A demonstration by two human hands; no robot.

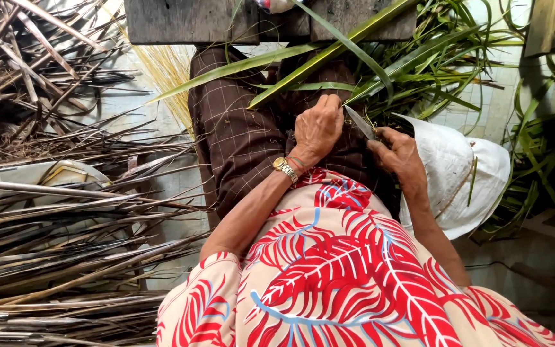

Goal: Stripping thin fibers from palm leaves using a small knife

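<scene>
Close together: knife (359,122), green leaf (329,54).

Two hands show, a left hand (318,128) and a right hand (398,156), with one knife (360,122), one wristwatch (285,169), one white sack (460,173), one wooden bench (187,20), and dried fronds (52,257) and green leaves (412,64) too many to count.

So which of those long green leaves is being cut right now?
The long green leaf running from the left hand up to the wooden bench; the knife blade meets it there.
</scene>
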